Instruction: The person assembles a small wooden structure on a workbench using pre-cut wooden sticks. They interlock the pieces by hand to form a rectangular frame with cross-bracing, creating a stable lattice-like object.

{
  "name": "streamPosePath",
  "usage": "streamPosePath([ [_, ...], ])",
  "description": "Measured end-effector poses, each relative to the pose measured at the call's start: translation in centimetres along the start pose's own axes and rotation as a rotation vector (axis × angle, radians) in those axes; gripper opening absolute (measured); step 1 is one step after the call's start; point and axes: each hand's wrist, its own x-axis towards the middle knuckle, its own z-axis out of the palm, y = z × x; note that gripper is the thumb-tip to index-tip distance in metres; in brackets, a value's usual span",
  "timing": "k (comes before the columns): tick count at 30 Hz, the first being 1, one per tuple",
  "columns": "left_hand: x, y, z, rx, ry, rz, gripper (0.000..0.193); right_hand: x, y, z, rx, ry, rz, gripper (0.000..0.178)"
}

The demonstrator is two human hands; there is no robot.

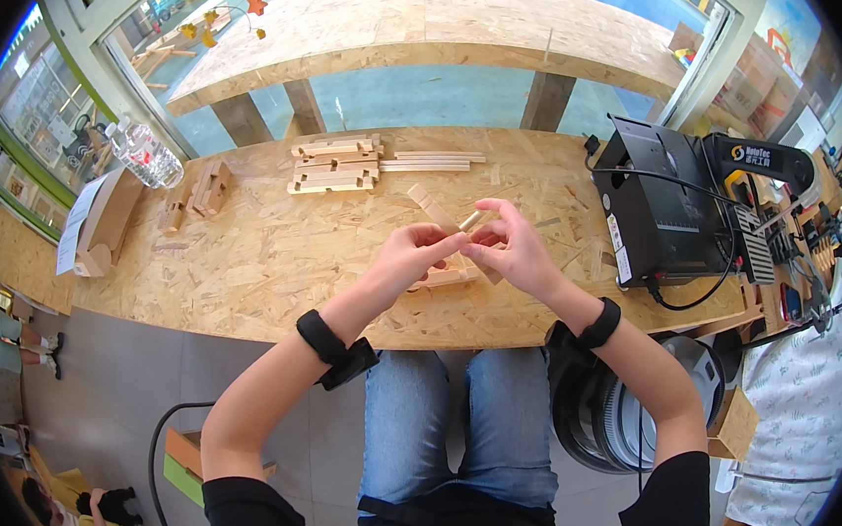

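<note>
Left hand (414, 254) pinches the wooden strip (431, 206), slanting away leftward; right hand (516, 252), nearer the peg (472, 220) beside it, grips what I cannot tell

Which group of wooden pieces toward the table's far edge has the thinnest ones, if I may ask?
The slender strips, just right of the notched block stack; that stack and the short blocks farther left are chunkier.

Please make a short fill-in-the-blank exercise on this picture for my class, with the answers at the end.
1. The left hand and right hand handle pale pieces made of ____.
2. The clear bottles are toward the workbench's ____ end.
3. The black machine is toward its ____ end.
4. The jeans are coloured ____.

Missing words: wood; left; right; blue.
</note>
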Motion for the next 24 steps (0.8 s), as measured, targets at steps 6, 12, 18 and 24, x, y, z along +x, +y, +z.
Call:
streamPosePath([
  [6,0.5,-0.7,-0.2,0.004,0.023,0.05,0.042,0.7,0.1,-0.2,0.116,-0.116,0.069,0.052],
  [12,0.5,-0.6,-0.3,0.008,0.016,0.06,0.039,1.1,0.3,-0.4,0.233,-0.168,0.083,0.044],
  [18,0.7,-0.7,0.1,0.034,0.047,0.155,0.033,1.5,0.9,-0.6,0.236,-0.199,0.068,0.036],
  [24,0.9,-0.7,0.3,0.019,0.066,0.191,0.029,1.5,0.8,-0.7,0.187,-0.197,0.059,0.03],
])
